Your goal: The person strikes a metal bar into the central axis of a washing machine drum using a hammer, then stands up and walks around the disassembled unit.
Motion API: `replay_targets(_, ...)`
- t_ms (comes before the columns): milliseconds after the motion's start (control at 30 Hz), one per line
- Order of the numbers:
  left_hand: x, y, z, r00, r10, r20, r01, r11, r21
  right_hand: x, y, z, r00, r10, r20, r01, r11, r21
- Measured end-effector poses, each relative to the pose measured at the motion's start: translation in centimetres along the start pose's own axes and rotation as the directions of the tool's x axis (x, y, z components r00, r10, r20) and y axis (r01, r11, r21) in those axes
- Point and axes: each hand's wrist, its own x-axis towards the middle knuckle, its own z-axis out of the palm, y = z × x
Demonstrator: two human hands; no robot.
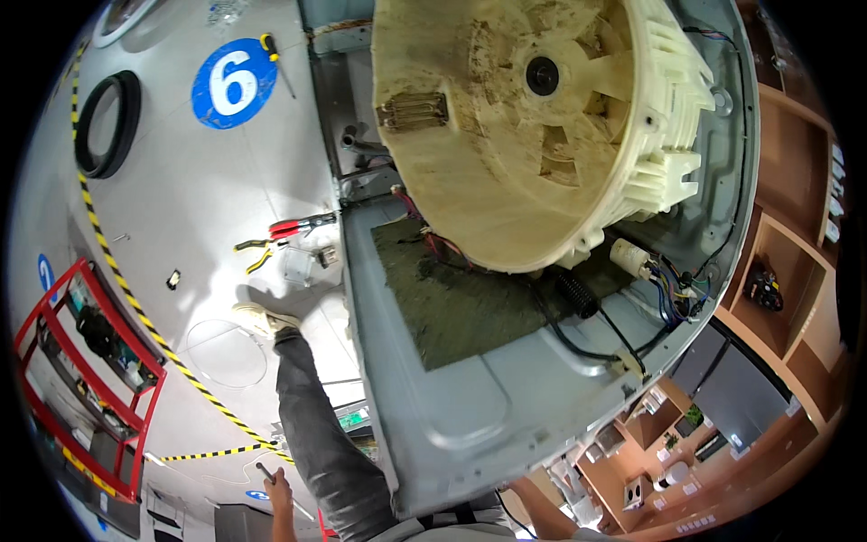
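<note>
My left hand point(279, 492) is at the lower left, its fingers closed round a thin rod-like tool point(265, 471) with a dark end; its exact kind is too small to tell. My right hand point(524, 492) shows only in part behind the lower edge of the grey metal cabinet point(470, 470), with its fingers hidden. Inside this washing machine cabinet sits a large cream plastic tub point(488, 199), stained brown, with a dark round hub point(542, 76). Below the tub are a dark green-grey mat point(433, 316), a black ribbed hose point(576, 294) and a white cylindrical part point(629, 258) with coloured wires.
On the floor left of the cabinet lie red-handled pliers point(287, 228), yellow-handled pliers point(257, 253), a yellow screwdriver point(271, 50) and a black rubber ring point(107, 125). A red-framed rack point(144, 425) stands at the lower left. Wooden shelving point(786, 271) runs along the right.
</note>
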Motion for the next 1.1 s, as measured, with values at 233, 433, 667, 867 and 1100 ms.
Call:
replay_targets(233, 2.4, -8.3, -3.2, 0.963, 0.254, -0.087, -0.231, 0.950, 0.210, -2.3, 1.4, 1.1, 0.993, 0.115, 0.021, -0.117, 0.987, 0.106)
replay_targets(433, -2.0, -4.2, -3.1, 0.939, 0.332, 0.089, -0.337, 0.940, 0.055, -2.9, 4.2, 2.9, 0.999, 0.005, -0.039, 0.004, 0.977, 0.213)
replay_targets(667, 0.2, -4.5, -7.9, 0.866, 0.498, 0.051, -0.497, 0.867, -0.029, -6.5, 4.6, 7.3, 0.987, -0.123, -0.104, 0.145, 0.959, 0.243)
replay_targets(867, 1.2, -5.9, -13.1, 0.854, 0.520, 0.020, -0.519, 0.854, -0.037, -9.7, 6.7, 10.6, 0.975, -0.163, -0.154, 0.214, 0.884, 0.416)
replay_targets(1100, 1.2, -7.7, -15.8, 0.832, 0.544, 0.112, -0.533, 0.839, -0.111, -8.4, 9.8, 12.2, 0.947, -0.274, -0.169, 0.302, 0.938, 0.170)
